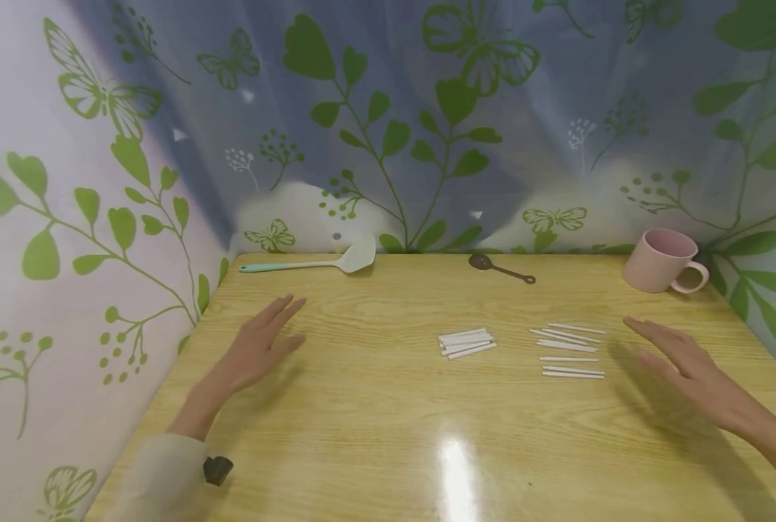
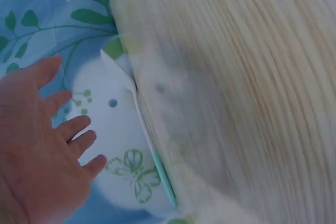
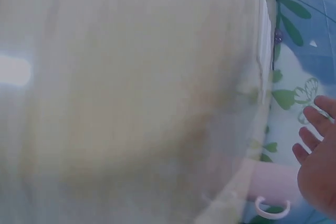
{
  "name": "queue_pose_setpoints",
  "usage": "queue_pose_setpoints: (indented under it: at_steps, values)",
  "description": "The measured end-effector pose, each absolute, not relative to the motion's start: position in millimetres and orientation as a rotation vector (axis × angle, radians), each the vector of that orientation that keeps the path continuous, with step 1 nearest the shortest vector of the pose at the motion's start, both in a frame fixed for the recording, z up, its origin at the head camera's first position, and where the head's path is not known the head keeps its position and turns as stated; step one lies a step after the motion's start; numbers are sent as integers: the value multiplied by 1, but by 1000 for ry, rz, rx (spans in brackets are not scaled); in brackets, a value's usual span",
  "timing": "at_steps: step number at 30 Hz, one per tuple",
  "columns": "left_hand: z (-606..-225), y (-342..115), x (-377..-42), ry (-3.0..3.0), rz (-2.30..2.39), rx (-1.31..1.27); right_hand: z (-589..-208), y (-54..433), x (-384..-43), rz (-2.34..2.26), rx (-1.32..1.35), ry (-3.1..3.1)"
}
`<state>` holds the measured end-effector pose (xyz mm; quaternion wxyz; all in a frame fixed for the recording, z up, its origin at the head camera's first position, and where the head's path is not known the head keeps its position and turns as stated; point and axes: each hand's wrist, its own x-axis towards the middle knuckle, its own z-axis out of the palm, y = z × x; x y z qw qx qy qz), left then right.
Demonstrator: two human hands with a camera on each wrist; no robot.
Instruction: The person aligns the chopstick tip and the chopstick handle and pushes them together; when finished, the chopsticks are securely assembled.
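My left hand (image 1: pixel 255 349) hovers over the left side of the wooden table, fingers extended and holding nothing. The spatula (image 1: pixel 310 264), pale with a mint handle, lies beyond it at the back edge. In the left wrist view the fingers (image 2: pixel 73 129) are spread apart. Over the right side hangs my right hand (image 1: pixel 688 373), also with straight fingers and nothing in them. Just left of it lie several loose white sticks (image 1: pixel 569 350) in a spread group. A tighter pile of white sticks (image 1: pixel 466 343) rests nearer the table's middle.
A dark brown spoon (image 1: pixel 502 268) lies near the back edge. At the back right corner stands a pink mug (image 1: pixel 661 261), its handle to the right. A patterned curtain (image 1: pixel 388 145) with leaves and butterflies borders the table (image 1: pixel 336 435) behind and on both sides.
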<state>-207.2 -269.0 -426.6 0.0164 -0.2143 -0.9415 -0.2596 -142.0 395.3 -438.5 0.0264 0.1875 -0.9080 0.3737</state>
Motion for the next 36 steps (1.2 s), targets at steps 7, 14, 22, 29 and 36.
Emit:
queue_pose_setpoints:
  at_steps: [7, 14, 22, 29, 36]
  values:
    - [-435, -236, -214, -2970, -1106, -667, -444, 380, -133, 1259, 434, -2915]
    - [-446, -194, -222, -3011, -1341, -672, -445, 366, -134, 1336, 408, -2926]
    - [-450, -151, -231, -3001, -1356, -775, -459, 349, -144, 1468, 455, -2738]
    - [-450, -114, -233, -2944, -1357, -831, -458, 335, -145, 1356, 455, -2733]
    - [-454, -81, -232, -2880, -1382, -936, -463, 323, -147, 1198, 506, -2762]
